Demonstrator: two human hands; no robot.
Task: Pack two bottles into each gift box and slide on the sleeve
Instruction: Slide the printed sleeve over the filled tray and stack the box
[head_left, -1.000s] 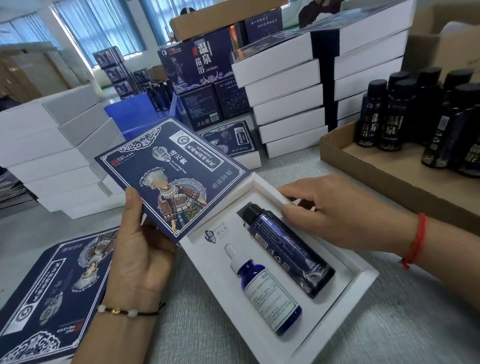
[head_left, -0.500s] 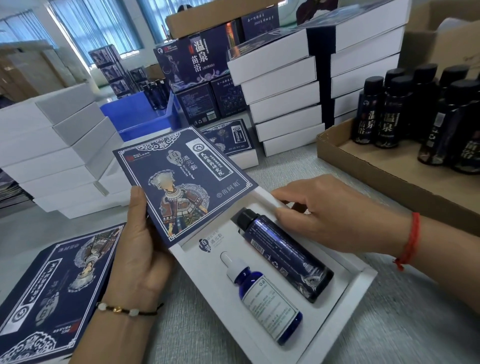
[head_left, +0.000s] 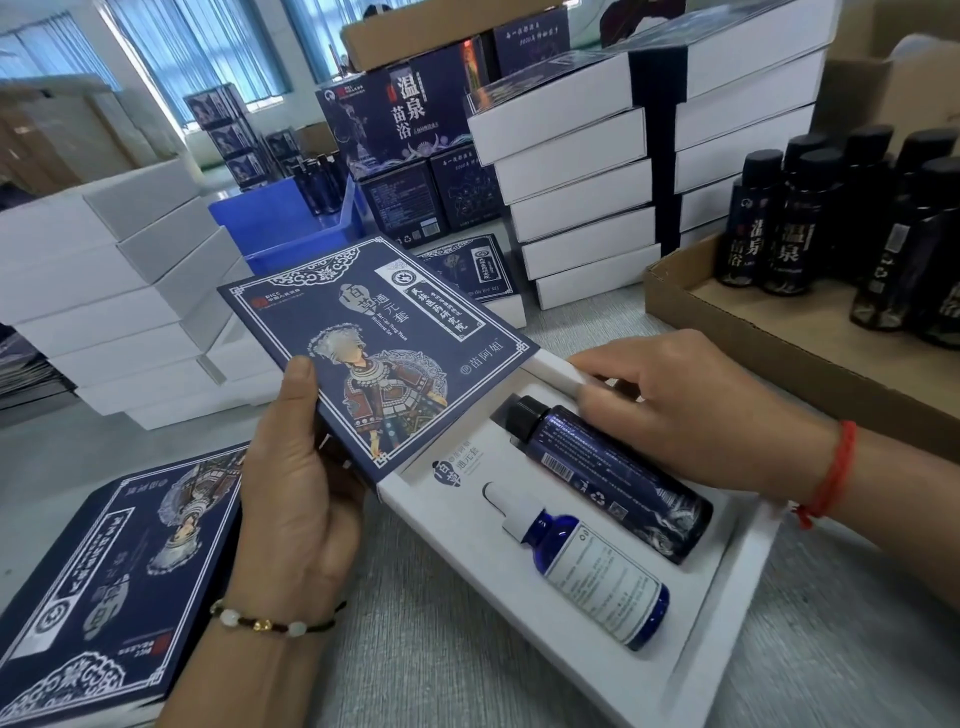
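Nearest us on the table (head_left: 467, 649), the white gift box (head_left: 691, 613) lies open, its long axis running from near right to far left. In it we see two bottles side by side along that axis, caps toward the far left: the blue dropper bottle (head_left: 587, 566) nearer, the dark bottle (head_left: 613, 478) beyond. Our left hand (head_left: 301, 493) grips the navy sleeve (head_left: 374, 353), whose near end covers the box's far-left end. Our right hand (head_left: 691, 410) pinches the box's far rim with curled fingers. Farther right, a cardboard tray (head_left: 779, 364) holds upright dark bottles (head_left: 831, 223).
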